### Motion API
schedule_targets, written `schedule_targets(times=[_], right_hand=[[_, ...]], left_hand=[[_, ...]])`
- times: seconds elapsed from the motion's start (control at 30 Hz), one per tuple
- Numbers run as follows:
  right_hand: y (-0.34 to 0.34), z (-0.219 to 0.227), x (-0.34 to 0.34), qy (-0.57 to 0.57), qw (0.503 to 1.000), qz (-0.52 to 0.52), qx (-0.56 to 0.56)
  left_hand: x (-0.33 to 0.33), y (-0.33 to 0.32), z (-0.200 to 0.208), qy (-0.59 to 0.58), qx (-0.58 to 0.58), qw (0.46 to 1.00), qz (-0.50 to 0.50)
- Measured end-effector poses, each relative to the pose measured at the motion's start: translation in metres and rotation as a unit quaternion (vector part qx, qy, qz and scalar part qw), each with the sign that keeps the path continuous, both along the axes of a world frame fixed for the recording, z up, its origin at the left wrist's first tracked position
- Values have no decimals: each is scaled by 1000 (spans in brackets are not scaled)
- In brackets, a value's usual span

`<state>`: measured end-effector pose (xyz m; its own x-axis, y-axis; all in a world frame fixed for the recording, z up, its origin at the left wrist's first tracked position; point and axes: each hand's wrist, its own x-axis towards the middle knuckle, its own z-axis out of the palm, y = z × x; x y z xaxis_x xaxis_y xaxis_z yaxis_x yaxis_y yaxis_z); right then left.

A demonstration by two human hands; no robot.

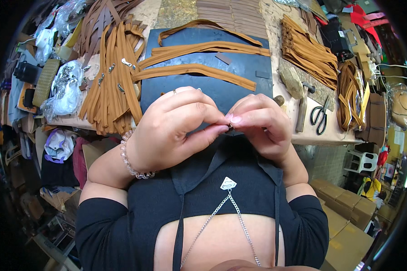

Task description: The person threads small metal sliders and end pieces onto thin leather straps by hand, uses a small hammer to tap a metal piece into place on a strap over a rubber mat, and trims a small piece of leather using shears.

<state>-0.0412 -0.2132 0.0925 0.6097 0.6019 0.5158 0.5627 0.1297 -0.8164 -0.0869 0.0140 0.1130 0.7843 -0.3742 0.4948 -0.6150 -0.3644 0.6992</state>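
My left hand (178, 124) and my right hand (263, 123) meet fingertip to fingertip above the near edge of a black board (167, 86). Both are closed in a pinch around something small and dark, mostly hidden by the fingers. Beyond them on the board lie a brown zipper strip (194, 68), a second zipper strip (212, 47) and a curved strip (203, 21). A bundle of brown zipper strips (111, 90) hangs over the table edge at left, with several silver zipper sliders (127, 63) on it.
To the right are black-handled scissors (320, 118), a hammer (303, 108) and a stone-like block (291, 81). More brown zipper strips (307, 54) are stacked behind them. Plastic bags (68, 83) sit at far left. Cardboard boxes (348, 203) stand below right.
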Motion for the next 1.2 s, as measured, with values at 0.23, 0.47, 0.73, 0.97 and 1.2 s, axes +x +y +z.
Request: schedule_targets(times=[0.23, 0.47, 0.73, 0.97, 1.2], right_hand=[[-1, -6, -1, 61, 998, -1, 4], [1, -9, -4, 94, 995, -17, 9], [3, -9, -5, 113, 992, 15, 57], [2, -6, -4, 49, 998, -5, 40], [3, -7, -6, 19, 995, -42, 84]], left_hand=[[3, -3, -5, 112, -88, 989, -26], [4, -7, -7, 119, -88, 989, -9], [2, -13, -18, 105, -138, 985, -23], [9, -7, -21, 143, -163, 975, -55], [10, -4, -13, 49, -113, 991, -43]])
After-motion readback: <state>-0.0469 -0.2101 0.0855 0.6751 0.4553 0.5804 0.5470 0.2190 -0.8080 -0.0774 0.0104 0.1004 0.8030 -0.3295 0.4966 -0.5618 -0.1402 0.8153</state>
